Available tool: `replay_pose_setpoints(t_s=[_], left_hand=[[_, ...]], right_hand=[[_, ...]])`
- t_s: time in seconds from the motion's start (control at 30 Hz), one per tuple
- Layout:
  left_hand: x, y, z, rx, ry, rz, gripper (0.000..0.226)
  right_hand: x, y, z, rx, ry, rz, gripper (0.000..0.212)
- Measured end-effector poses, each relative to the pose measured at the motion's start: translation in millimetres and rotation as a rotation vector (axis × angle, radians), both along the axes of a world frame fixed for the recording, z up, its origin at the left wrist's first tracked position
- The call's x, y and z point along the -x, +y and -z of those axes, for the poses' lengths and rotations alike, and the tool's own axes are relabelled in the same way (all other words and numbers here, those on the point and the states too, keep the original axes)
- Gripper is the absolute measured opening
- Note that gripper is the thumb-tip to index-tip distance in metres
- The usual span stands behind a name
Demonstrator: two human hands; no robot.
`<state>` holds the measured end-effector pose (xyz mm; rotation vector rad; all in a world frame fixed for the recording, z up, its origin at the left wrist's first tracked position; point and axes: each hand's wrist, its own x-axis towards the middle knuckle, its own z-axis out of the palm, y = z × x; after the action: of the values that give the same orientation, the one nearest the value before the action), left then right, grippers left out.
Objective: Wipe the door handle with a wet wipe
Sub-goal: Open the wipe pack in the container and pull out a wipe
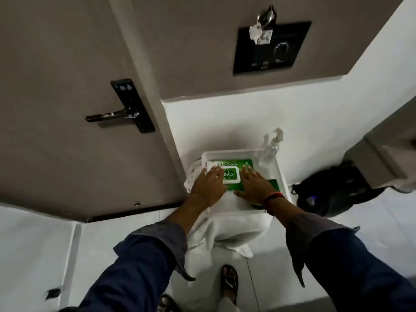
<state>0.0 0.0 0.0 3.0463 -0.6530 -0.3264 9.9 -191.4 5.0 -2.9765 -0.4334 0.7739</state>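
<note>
Floor (33,244): pale tile, with one dark scrap near the lower left edge. A sandalled foot (229,282) stands on it below the work area. Both arms wear dark blue sleeves, cuffs turned back.

White cloth (225,228) hangs over the near side of whatever carries the tray (279,170); that support is hidden. The tray is white and shallow. In it lies a green wipe pack (234,170), lid white, marked "Dettol"; the smaller print along its top edge is too blurred to read.

Left hand (209,185) lies flat, fingers spread, on the pack's left end. Right hand (254,185), with a red thread band at the wrist, lies flat on the pack's right side. Neither is closed around anything. A clear pump bottle (272,143) stands at the tray's far right corner. A black bag (333,190) sits on the floor to the right.

Beyond, a white wall. Left, a grey-brown door with a black lever handle (112,114) on a black plate, well apart from both hands. Higher right, a black switch panel (270,48) with a dial; keys (262,30) hang over it.
</note>
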Motion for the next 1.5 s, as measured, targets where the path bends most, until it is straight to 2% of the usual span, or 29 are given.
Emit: replay_pose_setpoints(t_s=[0.1,0.2,0.37,0.57,0.8,0.97,1.07,1.17,1.27,1.37,1.5], left_hand=[[-6.4,-15.8,16.2,-0.058,0.036,0.021,0.062],[-8.5,-30.7,28.8,-0.08,0.038,0.025,0.057],[-18.2,-44.7,34.5,-0.177,-0.001,-0.009,0.052],[-23.2,-47.3,36.4,-0.299,-0.039,0.068,0.05],[-24.4,-47.5,33.3,-0.326,-0.072,0.199,0.048],[-33.2,-44.9,23.7,-0.315,-0.122,0.236,0.038],[-56.1,-35.1,8.5,-0.199,-0.046,0.163,0.031],[-84.8,-24.5,-2.3,0.121,0.085,-0.07,0.025],[-99.0,-21.2,-3.4,0.381,0.149,-0.258,0.031],[-103.0,-23.8,2.3,0.463,0.174,-0.319,0.031],[-102.1,-20.4,6.4,0.498,0.17,-0.33,0.03]], right_hand=[[-3.8,-3.1,22.3,0.046,0.043,0.007,0.094],[-2.8,-7.2,37.3,0.05,-0.008,-0.036,0.096],[-5.9,-16.0,46.1,0.072,-0.057,-0.114,0.095],[-7.7,-15.4,45.5,0.108,-0.094,-0.163,0.088],[-5.4,-16.2,43.1,0.163,-0.14,-0.212,0.077],[-7.3,-17.9,42.9,0.181,-0.141,-0.232,0.074],[-10.5,-18.3,40.8,0.154,-0.126,-0.223,0.071],[-17.6,-19.6,35.4,0.101,-0.16,-0.216,0.062],[-24.2,-17.0,31.9,0.078,-0.215,-0.183,0.047],[-32.5,-9.6,30.8,0.034,-0.284,-0.098,0.036],[-38.9,3.7,34.7,-0.026,-0.326,-0.029,0.039]])
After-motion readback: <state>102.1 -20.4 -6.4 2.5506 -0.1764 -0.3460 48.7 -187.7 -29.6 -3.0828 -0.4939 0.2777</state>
